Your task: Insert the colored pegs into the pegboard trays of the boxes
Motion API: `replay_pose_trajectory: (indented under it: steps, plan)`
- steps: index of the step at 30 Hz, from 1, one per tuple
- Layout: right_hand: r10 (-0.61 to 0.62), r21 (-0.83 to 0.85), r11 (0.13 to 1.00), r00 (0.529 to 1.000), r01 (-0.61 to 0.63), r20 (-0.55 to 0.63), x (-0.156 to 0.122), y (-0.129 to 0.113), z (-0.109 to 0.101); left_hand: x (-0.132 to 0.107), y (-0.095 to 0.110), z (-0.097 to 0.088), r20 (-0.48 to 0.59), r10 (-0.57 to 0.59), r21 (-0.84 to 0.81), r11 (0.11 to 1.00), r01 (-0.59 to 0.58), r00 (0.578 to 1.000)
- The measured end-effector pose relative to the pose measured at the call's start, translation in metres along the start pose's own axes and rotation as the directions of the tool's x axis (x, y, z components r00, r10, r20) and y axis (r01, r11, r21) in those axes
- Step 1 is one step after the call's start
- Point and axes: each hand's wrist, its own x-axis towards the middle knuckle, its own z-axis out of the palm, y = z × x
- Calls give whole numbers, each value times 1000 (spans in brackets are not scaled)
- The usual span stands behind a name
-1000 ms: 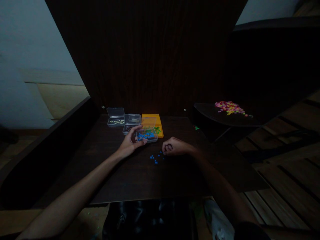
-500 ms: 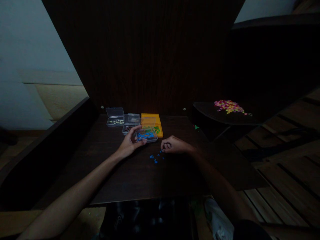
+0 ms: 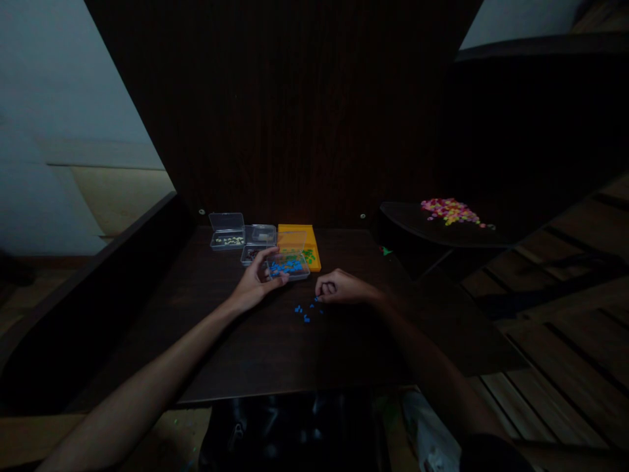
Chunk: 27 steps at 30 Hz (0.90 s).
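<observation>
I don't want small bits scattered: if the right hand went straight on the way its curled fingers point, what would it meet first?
The right hand would probably meet the nearest loose blue piece on the dark tabletop; depth is unclear, so they may already touch.

The transparent plastic box (image 3: 301,275) shows small bright-blue flat pieces (image 3: 287,267). From it: orange-yellow rectangular tray (image 3: 295,228) with green bits (image 3: 308,255), one o'clock; tiny cream pieces (image 3: 228,240), ten; pink, red and yellow heap of small pieces (image 3: 449,210), two.
</observation>
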Motion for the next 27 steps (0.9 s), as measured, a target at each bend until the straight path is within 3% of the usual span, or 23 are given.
replay_pose_trajectory:
  steps: [9,17,22,27]
  plan:
    - [-13,22,1000,1000,13,-13,-4,-4,-5,0,0,-1,-1,9,27,1000,-9,1000]
    - [1,87,996,987,-15,162,-8,-9,-3,1,-1,0,2,-7,-50,999,7,1000]
    - [21,96,995,987,-37,156,-7,-3,-4,1,-2,-1,1,8,-35,999,-8,1000]
    - [36,53,998,997,-40,74,-8,3,-9,1,-2,-2,19,16,-19,1000,-16,1000]
